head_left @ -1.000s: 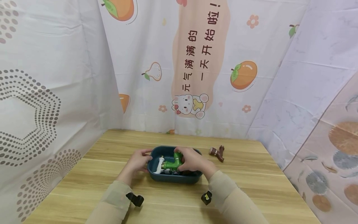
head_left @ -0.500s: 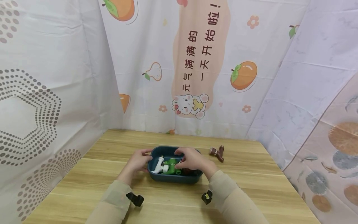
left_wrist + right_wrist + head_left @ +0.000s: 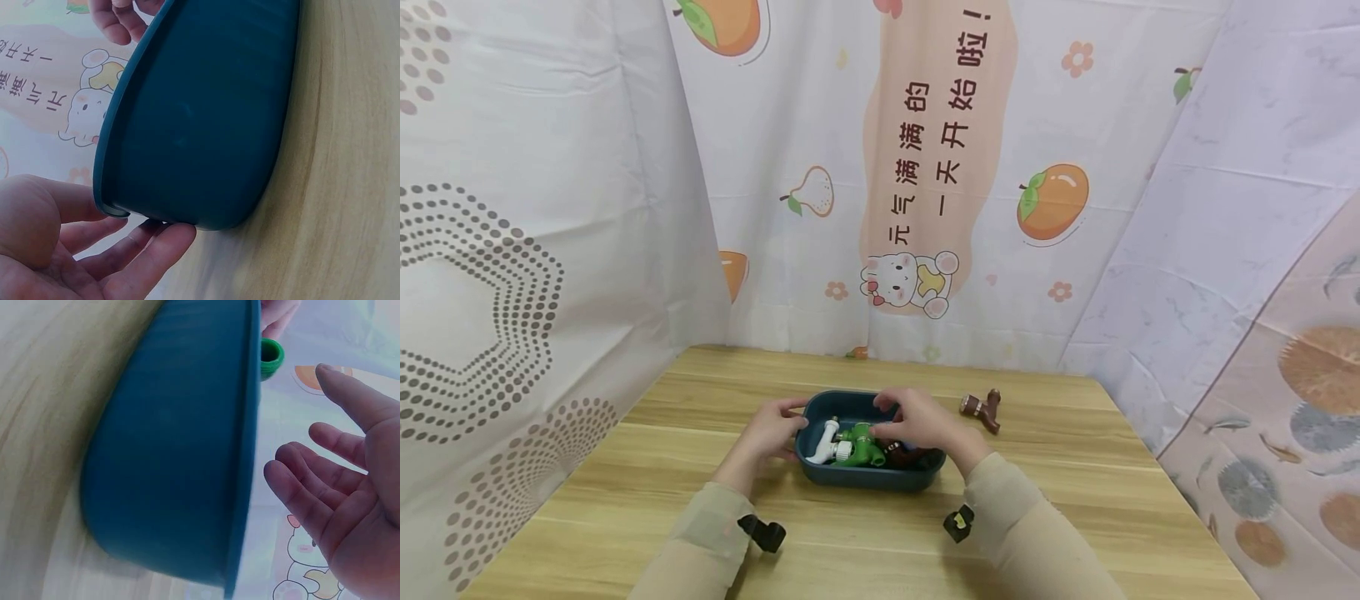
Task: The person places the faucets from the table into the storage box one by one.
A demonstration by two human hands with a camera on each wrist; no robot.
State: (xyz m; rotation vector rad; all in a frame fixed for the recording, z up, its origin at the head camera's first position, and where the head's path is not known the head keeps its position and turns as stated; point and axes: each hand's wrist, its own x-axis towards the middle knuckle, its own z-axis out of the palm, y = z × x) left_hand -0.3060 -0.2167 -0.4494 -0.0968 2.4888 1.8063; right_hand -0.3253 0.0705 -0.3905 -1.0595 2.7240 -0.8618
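Note:
A dark teal plastic basin (image 3: 868, 477) stands on the table with taps inside. My left hand (image 3: 775, 429) holds its left end, thumb over the rim and fingers against the outer wall, as the left wrist view shows. Inside lie a white tap (image 3: 825, 446) at the left, a green tap (image 3: 865, 450) in the middle and a dark brown tap (image 3: 898, 454) at the right. My right hand (image 3: 917, 421) hovers over the basin's right part with fingers spread and nothing in them. In the right wrist view a green tap's round opening (image 3: 270, 356) shows above the rim.
A brown tap (image 3: 985, 410) lies on the wooden table (image 3: 865, 550) behind and to the right of the basin. Printed curtains (image 3: 797, 275) close off the back and sides of the table.
My right hand has let go of the green tap, which now lies in the basin beside the white one. The hand has then risen slightly. My left hand has stayed on the basin.

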